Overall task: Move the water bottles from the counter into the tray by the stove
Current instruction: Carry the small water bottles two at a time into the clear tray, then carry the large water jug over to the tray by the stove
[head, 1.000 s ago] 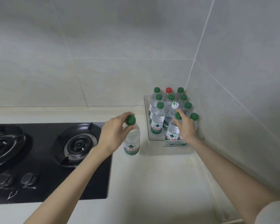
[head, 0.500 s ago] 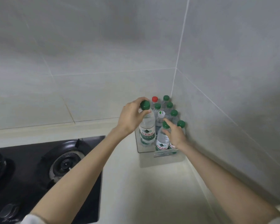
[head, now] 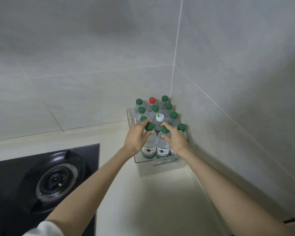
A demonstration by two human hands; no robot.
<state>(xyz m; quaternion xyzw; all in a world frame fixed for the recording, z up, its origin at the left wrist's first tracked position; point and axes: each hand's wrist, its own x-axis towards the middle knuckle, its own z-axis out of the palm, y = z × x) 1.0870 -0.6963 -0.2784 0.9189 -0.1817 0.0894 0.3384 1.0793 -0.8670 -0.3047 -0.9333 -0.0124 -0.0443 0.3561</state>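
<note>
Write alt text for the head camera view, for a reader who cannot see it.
Two bare hands set water bottles into a clear tray in a tiled counter corner: the left hand grips a green-capped bottle by its neck, and the right hand holds the bottle beside it. A black gas stove sits at lower left.

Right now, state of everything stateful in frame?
left hand: grip shut on front-left bottle's neck
right hand: grip on front-middle bottle
front-left bottle: upright, capped, in tray
front-middle bottle: upright, capped, in tray
tray: full of upright capped bottles
stove burner: no flame visible
</note>
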